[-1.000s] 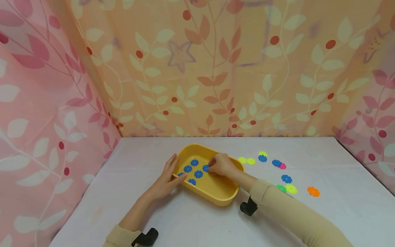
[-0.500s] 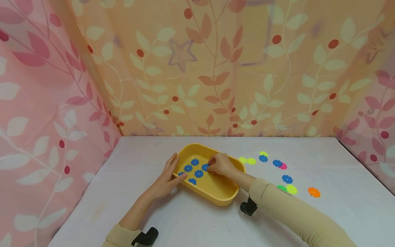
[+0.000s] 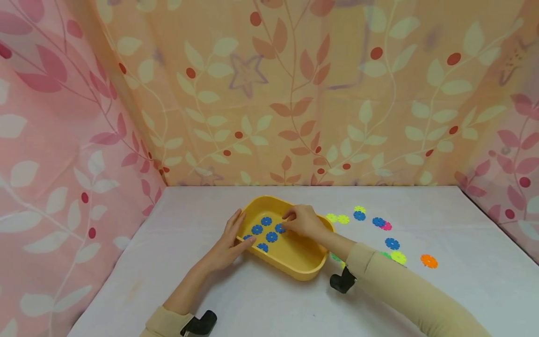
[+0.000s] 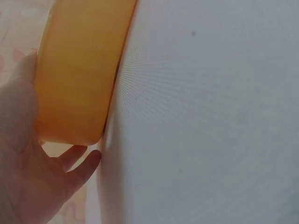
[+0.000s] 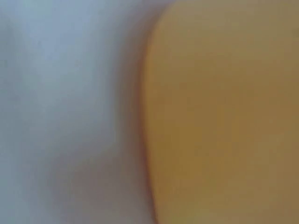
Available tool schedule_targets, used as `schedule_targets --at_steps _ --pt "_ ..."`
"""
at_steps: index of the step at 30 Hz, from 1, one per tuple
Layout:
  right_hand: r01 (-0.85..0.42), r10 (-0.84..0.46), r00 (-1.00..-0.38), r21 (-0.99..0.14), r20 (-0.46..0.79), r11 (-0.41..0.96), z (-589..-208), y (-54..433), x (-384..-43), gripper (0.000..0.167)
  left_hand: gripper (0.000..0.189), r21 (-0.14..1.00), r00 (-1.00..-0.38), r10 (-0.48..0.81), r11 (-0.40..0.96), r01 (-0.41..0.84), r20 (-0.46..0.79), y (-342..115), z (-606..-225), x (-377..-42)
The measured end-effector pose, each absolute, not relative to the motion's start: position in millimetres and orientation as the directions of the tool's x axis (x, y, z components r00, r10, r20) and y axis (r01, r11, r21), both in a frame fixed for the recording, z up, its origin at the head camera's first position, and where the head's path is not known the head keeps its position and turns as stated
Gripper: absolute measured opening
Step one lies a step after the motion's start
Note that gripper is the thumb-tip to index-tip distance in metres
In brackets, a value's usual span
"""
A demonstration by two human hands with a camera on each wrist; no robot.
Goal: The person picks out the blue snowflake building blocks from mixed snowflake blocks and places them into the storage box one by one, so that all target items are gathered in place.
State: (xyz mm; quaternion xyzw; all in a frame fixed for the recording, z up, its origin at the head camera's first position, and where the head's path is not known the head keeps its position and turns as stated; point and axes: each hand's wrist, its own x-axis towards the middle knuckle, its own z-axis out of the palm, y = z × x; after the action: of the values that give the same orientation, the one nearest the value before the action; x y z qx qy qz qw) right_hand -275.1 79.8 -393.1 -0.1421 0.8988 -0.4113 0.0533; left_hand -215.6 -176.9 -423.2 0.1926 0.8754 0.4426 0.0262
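A yellow plastic tray point(image 3: 303, 275) sits aslant on the table, with several blue notched discs point(image 3: 271, 237) lying in its left part. My left hand point(image 3: 227, 243) holds the tray's left end, the thumb over the near rim and the fingers along the outer side. In the left wrist view the left hand point(image 4: 32, 154) lies against the tray's orange-looking wall point(image 4: 79, 74). Inside the tray, my right hand point(image 3: 305, 222) has its thumb and forefinger spread beside one blue disc point(image 3: 280, 228), the thumb tip at its edge. The right wrist view is blurred and shows only tray and tablecloth.
Right of the tray lie loose discs: yellow ones point(image 3: 343, 219), a blue one point(image 3: 392, 244), a blue one point(image 3: 378, 222) overlapping a pink one point(image 3: 386, 226), and an orange one point(image 3: 429, 261). My right sleeve point(image 3: 391, 276) partly covers green discs. Patterned curtains point(image 3: 269, 93) stand behind the table.
My right hand shifts slightly up and right, its thumb and forefinger spreading apart; the blue disc beside them stays on the tray floor. My left hand and the tray stay put.
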Motion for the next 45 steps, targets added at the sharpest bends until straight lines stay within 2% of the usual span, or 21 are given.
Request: schedule_targets --at_steps 6,14,19,28,37,45 --pt "-0.178 -0.272 -0.961 -0.859 0.048 0.480 -363.6 107.0 -263.1 0.028 0.082 0.782 -0.924 0.361 0.538 0.316 0.126 -175.0 -422.5 -215.4" --pt "-0.157 -0.215 -0.974 -0.902 0.074 0.402 -341.0 164.0 -245.5 0.043 0.083 0.777 -0.920 0.363 0.535 0.333 0.145 -176.7 -423.0 -216.1" --pt "-0.148 -0.177 -0.982 -0.862 0.069 0.486 -344.3 203.6 -234.0 0.048 0.084 0.781 -0.921 0.363 0.532 0.328 0.140 -177.5 -422.6 -216.3" --pt "-0.070 -0.098 -0.995 -0.798 0.013 0.598 -373.1 264.0 -217.2 0.053 0.081 0.781 -0.922 0.356 0.528 0.333 0.152 -176.6 -425.4 -216.4" --pt "-0.054 -0.063 -0.998 -0.668 0.010 0.742 -401.6 313.9 -203.1 0.049 0.080 0.784 -0.923 0.354 0.527 0.328 0.148 -176.0 -425.0 -215.2" --pt "-0.048 -0.063 -0.998 -0.610 -0.002 0.791 -412.0 341.7 -198.1 0.046 0.079 0.792 -0.925 0.351 0.521 0.319 0.142 -172.1 -415.7 -210.1"
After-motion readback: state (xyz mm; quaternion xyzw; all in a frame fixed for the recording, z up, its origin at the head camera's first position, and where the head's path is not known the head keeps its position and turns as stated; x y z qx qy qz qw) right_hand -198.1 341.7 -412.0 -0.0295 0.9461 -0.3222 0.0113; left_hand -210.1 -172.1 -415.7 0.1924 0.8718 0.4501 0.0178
